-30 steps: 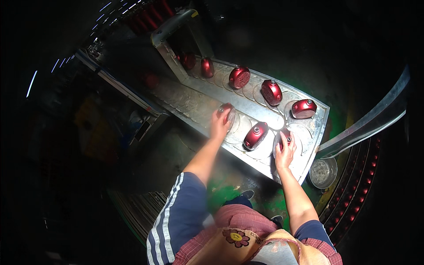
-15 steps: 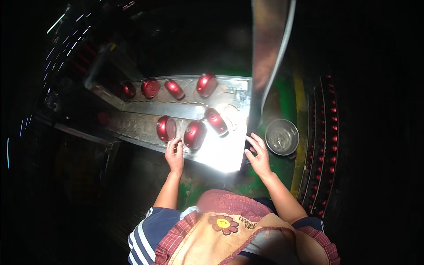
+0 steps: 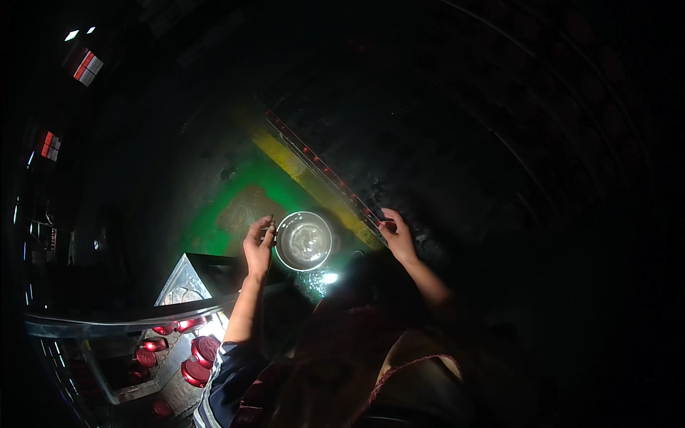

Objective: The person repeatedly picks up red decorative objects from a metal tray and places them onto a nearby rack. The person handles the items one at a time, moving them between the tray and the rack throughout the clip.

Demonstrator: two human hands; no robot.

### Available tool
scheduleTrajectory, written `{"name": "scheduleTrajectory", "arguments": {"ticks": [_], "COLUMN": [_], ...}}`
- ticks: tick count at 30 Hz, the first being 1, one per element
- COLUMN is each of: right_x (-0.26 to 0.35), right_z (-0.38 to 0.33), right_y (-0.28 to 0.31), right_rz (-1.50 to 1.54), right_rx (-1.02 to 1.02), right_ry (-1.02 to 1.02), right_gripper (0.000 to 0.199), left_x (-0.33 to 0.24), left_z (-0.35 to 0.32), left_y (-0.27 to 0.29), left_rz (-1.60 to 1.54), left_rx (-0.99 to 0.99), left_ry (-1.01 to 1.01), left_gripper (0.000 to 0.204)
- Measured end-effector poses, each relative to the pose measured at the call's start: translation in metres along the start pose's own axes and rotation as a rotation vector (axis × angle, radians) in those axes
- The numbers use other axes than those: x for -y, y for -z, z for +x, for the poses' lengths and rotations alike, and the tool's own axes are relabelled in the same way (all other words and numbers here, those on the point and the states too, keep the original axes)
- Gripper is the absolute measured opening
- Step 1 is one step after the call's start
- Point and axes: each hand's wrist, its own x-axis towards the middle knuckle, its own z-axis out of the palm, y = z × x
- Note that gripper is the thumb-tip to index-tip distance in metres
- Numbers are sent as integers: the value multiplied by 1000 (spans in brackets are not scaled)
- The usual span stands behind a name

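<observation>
Hanging beside the bowl (image 3: 305, 241), the left hand (image 3: 258, 248) is part-curled, hold unclear; the half-open right hand (image 3: 400, 239), seemingly empty, hovers by the rack (image 3: 289, 135), which presumably spaces red parts (image 3: 317, 159).

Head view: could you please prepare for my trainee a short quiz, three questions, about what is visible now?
1. What colour are the parts on the conveyor?

2. Which of these lies between the left hand and the right hand in the picture?
A) the conveyor
B) the bowl
C) the parts

3. True or false: the left hand is inside the bowl.

Key:
1. Red.
2. B.
3. False; it is beside the bowl.
</observation>
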Motion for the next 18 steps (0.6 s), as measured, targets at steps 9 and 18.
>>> {"name": "scheduleTrajectory", "arguments": {"ticks": [9, 18], "right_x": [-109, -80], "right_z": [59, 40], "right_y": [85, 71], "right_rz": [114, -174], "right_rx": [-247, -561], "right_ry": [-575, -766], "right_gripper": [45, 33], "left_x": [-41, -30], "left_z": [463, 716], "left_y": [-245, -507], "left_rz": [385, 737], "left_rx": [231, 188], "left_ry": [-556, -534], "left_gripper": [50, 98]}}
